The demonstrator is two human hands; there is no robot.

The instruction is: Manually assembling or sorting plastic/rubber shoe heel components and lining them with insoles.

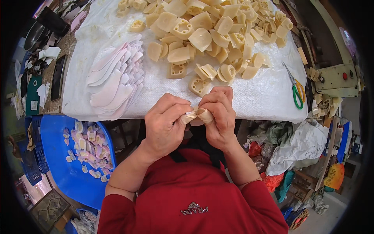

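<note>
My left hand [165, 124] and my right hand [219, 119] meet at the front edge of the white-covered table. Both are closed, fingertips pinching toward each other, with beige wrappings on the thumbs. Between them is a small pale pinkish piece [197, 122], mostly hidden by the fingers, so its full shape does not show. Just beyond the hands lies a cream plastic shoe heel [199, 86] with holes in its face. Behind it spreads a big heap of similar heels [222, 35]. Left of my hands, thin curved pinkish-white cut pieces [115, 84] lie in an overlapping stack.
Green-and-orange-handled scissors [297, 91] lie at the table's right. A blue basin [74, 177] at lower left holds several pink-and-white pieces [91, 148]. Plastic bags [298, 144] crowd the lower right. A machine box with a red button [338, 80] stands beyond the scissors.
</note>
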